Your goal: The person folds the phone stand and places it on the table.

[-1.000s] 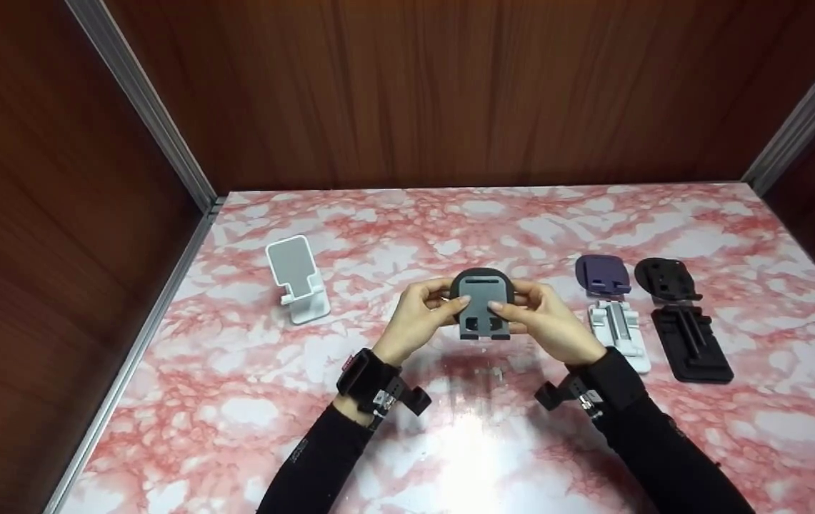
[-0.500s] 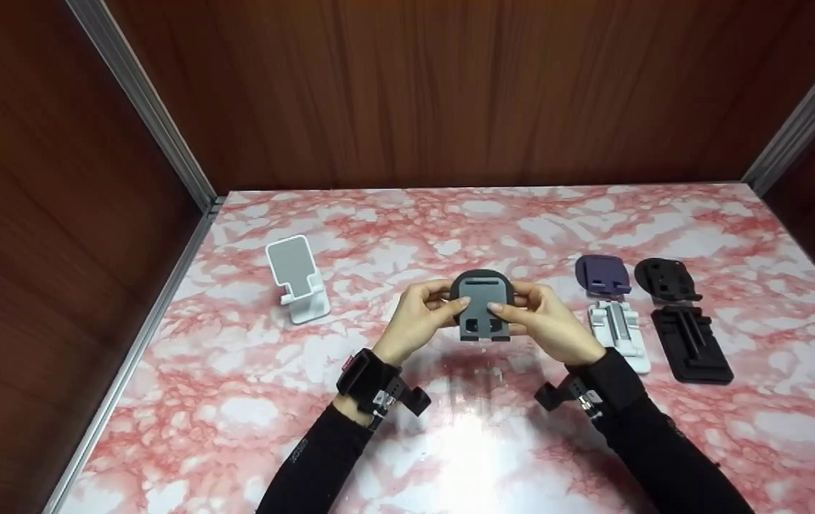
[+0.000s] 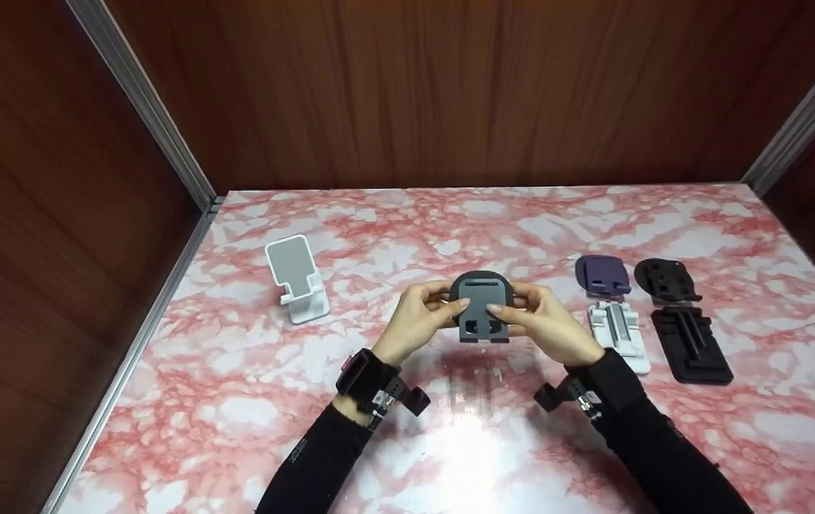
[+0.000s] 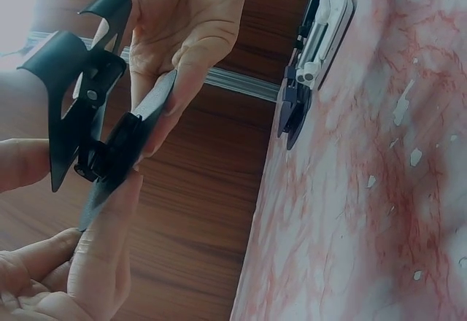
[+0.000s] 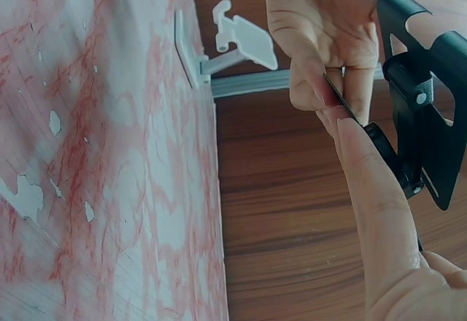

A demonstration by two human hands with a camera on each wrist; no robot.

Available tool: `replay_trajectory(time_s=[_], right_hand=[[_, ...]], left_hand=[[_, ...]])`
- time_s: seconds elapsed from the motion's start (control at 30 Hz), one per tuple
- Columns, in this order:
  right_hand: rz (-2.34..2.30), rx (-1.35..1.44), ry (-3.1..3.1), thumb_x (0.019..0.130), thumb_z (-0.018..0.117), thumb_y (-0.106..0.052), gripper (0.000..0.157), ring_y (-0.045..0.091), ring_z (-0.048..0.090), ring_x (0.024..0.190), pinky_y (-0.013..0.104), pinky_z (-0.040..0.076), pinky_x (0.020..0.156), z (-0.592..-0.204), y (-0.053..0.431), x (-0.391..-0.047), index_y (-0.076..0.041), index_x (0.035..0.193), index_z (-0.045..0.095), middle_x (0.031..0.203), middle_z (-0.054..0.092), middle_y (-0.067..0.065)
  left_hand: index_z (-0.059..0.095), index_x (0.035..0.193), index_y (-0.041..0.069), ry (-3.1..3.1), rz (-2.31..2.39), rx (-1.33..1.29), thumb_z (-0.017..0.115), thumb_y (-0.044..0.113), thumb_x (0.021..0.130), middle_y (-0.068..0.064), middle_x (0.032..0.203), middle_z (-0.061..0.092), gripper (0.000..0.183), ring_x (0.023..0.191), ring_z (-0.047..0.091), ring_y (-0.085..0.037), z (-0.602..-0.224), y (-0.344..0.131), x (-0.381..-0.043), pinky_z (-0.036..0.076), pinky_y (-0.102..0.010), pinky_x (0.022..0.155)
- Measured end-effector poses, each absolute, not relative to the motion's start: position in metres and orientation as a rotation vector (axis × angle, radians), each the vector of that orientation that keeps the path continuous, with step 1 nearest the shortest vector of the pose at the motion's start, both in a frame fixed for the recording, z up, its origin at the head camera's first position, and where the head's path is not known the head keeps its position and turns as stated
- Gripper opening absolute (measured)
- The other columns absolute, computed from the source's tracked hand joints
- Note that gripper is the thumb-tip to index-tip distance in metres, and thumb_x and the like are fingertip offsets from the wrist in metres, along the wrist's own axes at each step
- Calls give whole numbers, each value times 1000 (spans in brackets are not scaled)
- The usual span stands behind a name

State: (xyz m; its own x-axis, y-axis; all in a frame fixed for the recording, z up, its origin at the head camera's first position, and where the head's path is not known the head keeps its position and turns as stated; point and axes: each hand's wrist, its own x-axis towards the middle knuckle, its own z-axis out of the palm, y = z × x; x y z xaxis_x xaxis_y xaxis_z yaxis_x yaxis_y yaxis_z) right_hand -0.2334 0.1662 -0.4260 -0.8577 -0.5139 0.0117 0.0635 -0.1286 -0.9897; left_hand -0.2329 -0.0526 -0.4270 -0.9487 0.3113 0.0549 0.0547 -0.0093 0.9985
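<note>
Both hands hold a dark grey folding phone stand (image 3: 484, 296) in the air above the middle of the table. It has a round base, a slotted front plate and two bent lips at the bottom. My left hand (image 3: 415, 321) grips its left side, thumb on the plate and fingers behind. On the other side my right hand (image 3: 551, 323) does the same. From the left wrist view, the phone stand (image 4: 109, 142) shows its hinge, with the plate tilted away from the base. The right wrist view also shows the gap between plate and base of the phone stand (image 5: 416, 109).
A white phone stand (image 3: 298, 275) stands unfolded at the left. At the right lie a folded purple stand (image 3: 605, 274), a black round-based stand (image 3: 666, 278), a white folded stand (image 3: 620, 332) and a black folded stand (image 3: 693, 343). Wooden panels (image 3: 450, 93) enclose the marbled table (image 3: 236, 414).
The held stand's plate has tilted slightly, its top slot and lower edge sitting a little lower in the head view. Both hands keep their grip almost in place.
</note>
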Motion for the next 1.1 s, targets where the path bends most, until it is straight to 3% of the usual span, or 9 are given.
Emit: replay_trajectory(time_s=[0.5,0.8,1.1], right_hand=[[-2012,-491,1843,96,61,-3,54,14,74,90,33,61,82,-428,165,-232,16,141,38,105,74,1],[-1971,-496,1923,95,62,-5,50,13,73,87,31,62,78,-427,163,-230,15,137,44,101,74,-2],[-1947,-506,1945,95,62,-6,53,13,73,89,31,62,79,-421,167,-230,14,140,42,102,75,-2]], left_hand=[[66,117,-6,2227,2003,423,69,7,90,-21,103,71,30,80,69,-11,-428,-52,-233,62,-28,75],[68,105,-7,2351,1948,482,71,5,88,-20,93,71,21,69,63,-7,-429,-52,-230,54,-16,63],[65,107,-6,2187,2023,496,70,6,89,-8,90,68,23,74,66,-7,-427,-50,-231,62,-29,73]])
